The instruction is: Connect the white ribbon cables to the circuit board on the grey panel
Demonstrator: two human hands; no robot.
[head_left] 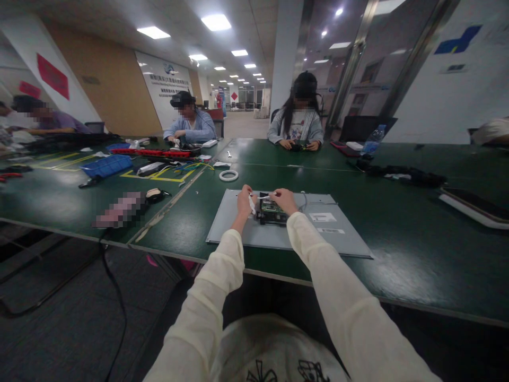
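Note:
My left hand and my right hand are raised over a grey flat metal panel lying near the table edge. Between them stretches a thin white strip, with the fingers of each hand pinched on it. A crumpled white length hangs down beside my left hand; whether it is tape or cloth, I cannot tell. Just below the strip, a green circuit board in a black frame rests on the panel, partly covered by my right hand. White labels are stuck on the panel's right part.
A white ring-shaped roll lies beyond the panel on the green table. Leftward are a blue tray, a mouse-like device and coloured wires. Co-workers sit across the table. A dark-topped flat device lies at right.

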